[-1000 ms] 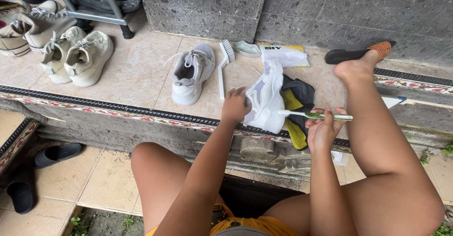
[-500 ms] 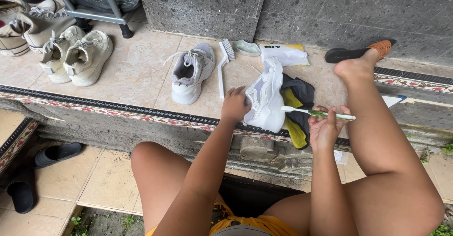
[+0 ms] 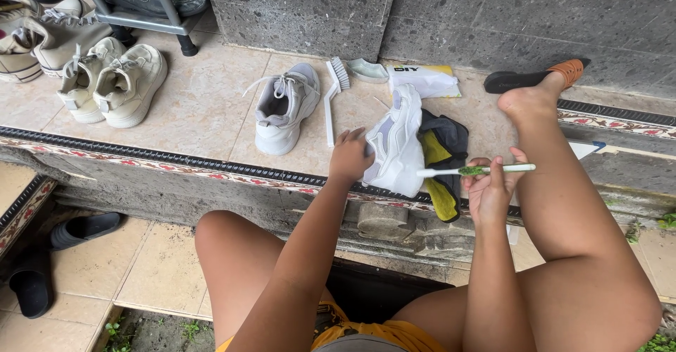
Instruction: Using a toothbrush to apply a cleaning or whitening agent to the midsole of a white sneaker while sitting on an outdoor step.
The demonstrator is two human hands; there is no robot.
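A: Where was the sneaker at that point?

B: On the tiled ledge, tipped on its side right at the front edge, toe end hanging toward the drop. The left hand had its fingers curled around the near side of it, holding it there.

A: And the right hand?

B: Fingers pinched shut on a toothbrush, held level, bristle end pointing at the sneaker, just short of it or barely touching. I couldn't tell which.

A: What worried you?

B: The edge, mostly. The shoe sat so close to the lip that a hard scrub, in my judgement, could have pushed it off onto the lower floor by the black sandals. Only that one hand steadied it.

A: Anything else in the way?

B: A black and yellow cloth lay touching the sneaker's right side and drooped over the same edge. It looked ready to slide off if the shoe dragged it.

A: And the other sneaker?

B: Upright, left of the first, further back from the edge, so safer. A white scrub brush lay between the two, near the left hand's knuckles; an elbow swing could have knocked it.

A: The person's footing?

B: The right foot was propped on the ledge next to an orange-strapped sandal. If those tiles were wet, I'd guess a slip was possible.
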